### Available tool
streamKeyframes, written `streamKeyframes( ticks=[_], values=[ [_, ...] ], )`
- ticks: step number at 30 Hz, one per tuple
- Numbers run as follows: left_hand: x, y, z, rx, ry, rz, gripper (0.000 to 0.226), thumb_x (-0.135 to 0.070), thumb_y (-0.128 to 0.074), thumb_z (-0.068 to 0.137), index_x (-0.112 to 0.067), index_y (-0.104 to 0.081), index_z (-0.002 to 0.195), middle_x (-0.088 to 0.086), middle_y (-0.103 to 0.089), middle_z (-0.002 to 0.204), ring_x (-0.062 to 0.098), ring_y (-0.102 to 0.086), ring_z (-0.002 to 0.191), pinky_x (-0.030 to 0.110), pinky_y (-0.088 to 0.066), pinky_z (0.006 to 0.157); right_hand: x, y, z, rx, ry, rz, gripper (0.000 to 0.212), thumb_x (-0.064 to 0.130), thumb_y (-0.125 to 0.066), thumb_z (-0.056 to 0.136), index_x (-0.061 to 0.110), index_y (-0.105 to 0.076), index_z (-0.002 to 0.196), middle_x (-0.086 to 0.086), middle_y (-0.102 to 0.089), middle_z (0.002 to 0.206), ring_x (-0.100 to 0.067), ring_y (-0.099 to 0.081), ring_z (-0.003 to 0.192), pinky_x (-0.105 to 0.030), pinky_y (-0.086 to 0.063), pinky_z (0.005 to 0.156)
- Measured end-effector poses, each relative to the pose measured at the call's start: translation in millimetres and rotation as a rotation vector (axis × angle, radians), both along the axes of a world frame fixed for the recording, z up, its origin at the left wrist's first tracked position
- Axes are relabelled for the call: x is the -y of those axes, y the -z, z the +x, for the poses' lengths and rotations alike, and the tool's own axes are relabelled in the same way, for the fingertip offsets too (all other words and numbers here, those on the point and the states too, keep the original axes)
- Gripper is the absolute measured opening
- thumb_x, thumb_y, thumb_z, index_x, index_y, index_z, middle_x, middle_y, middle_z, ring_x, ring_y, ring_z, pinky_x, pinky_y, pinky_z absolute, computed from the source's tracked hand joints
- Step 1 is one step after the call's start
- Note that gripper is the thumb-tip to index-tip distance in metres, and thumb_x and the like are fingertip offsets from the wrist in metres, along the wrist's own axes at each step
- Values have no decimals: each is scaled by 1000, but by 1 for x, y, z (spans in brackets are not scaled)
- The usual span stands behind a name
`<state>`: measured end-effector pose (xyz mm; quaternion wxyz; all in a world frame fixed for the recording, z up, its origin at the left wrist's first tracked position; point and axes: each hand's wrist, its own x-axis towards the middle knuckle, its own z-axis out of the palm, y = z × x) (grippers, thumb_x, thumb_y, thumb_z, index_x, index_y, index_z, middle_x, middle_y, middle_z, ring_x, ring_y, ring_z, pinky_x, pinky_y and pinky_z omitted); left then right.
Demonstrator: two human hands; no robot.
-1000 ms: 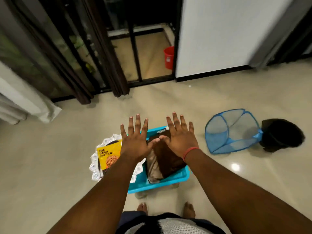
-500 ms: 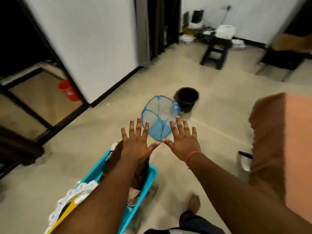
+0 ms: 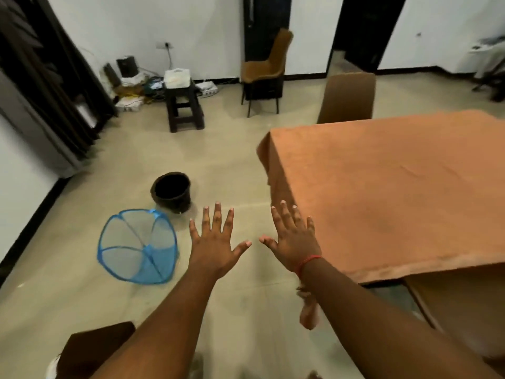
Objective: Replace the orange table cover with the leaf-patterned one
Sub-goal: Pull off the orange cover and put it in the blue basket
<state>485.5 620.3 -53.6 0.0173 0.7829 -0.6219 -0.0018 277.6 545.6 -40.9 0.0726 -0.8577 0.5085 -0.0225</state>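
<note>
— On the right side of the room, what is seen?

— A table is covered by the orange table cover (image 3: 388,187), which is spread flat over the top and is draped down the near corner and left edge. A brown chair (image 3: 347,97) is tucked in at its far side.

— And across the floor?

— The beige floor (image 3: 232,165) is marked by a black bucket (image 3: 172,192) and, just beside it, a blue mesh basket (image 3: 138,247) laid on its side. A dark stool (image 3: 184,108) with a white box on it is set near the far wall, next to a tangle of cables, and a second chair (image 3: 266,67) is placed by a dark doorway.

— How are the hands held?

— Both are stretched forward, palms down, over the floor. The left hand (image 3: 214,242) is spread wide, nothing held. The right hand (image 3: 293,236) is likewise splayed and empty, seen against the cover's hanging edge; contact cannot be told. A red thread (image 3: 308,262) is worn at the right wrist.
</note>
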Motion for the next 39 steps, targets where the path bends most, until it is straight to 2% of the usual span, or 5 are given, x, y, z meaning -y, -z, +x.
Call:
streamKeyframes(
  ticks=[8, 14, 30, 34, 39],
  values=[
    [109, 9, -125, -32, 163, 30, 95, -89, 4, 79, -33, 11, 156, 4, 23, 164, 31, 19, 151, 64, 6, 117, 77, 18, -142, -45, 173, 66, 84, 76, -6, 89, 28, 6, 157, -2, 12, 166, -33, 3, 153, -62, -7, 119],
    [179, 15, -203, -25, 302, 90, 96, -88, 1, 81, -31, 11, 157, 6, 21, 164, 32, 18, 151, 64, 8, 115, 124, 31, -224, -38, 338, 119, 92, 80, 2, 81, 29, 7, 157, -1, 13, 166, -32, 3, 153, -61, -7, 119],
    [366, 63, -260, 27, 730, 263, 97, -88, -1, 79, -31, 12, 156, 6, 22, 164, 33, 16, 152, 63, 4, 116, 196, 78, -265, -5, 866, 417, 84, 75, -22, 91, 29, 1, 158, 1, 13, 166, -31, 6, 153, -61, -6, 119],
    [392, 78, -255, 7, 659, 422, 90, -74, -32, 89, -28, 4, 158, 8, 14, 166, 36, 11, 152, 63, -2, 118, 210, 88, -272, 34, 1000, 507, 80, 64, -37, 95, 29, -2, 158, -2, 11, 167, -35, 3, 152, -59, -9, 119],
    [398, 102, -227, -114, 343, 621, 93, -65, -45, 90, -28, 8, 157, 13, 19, 164, 44, 15, 149, 65, -3, 118, 210, 106, -296, 1, 1104, 564, 83, 52, -48, 94, 27, -1, 158, -17, 11, 165, -44, 1, 150, -59, -10, 120]
  ],
)
